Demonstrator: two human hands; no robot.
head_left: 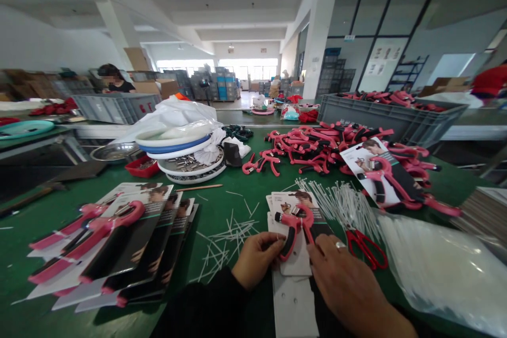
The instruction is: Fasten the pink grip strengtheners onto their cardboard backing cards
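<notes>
A pink plier-like tool (290, 223) with black grips lies on a printed card (297, 266) in front of me, on top of a stack of similar cards. My left hand (257, 257) is at the card's left edge, thumb and forefinger pinched beside the tool's left handle; what is between them is too small to make out. My right hand (344, 277), with a ring on one finger, is closed over the right handle and card edge, its thumb hidden. Red-handled scissors (368, 250) lie beyond the right hand, near a bunch of white cable ties (350, 206).
Carded tools (119, 243) are stacked at left. Loose cut tie ends (225, 237) lie mid-table. Behind is a heap of pink tools (320, 145), with a grey crate (380, 119) beyond. A plastic bag of ties (447, 269) lies right; stacked round trays (174, 143) stand back left.
</notes>
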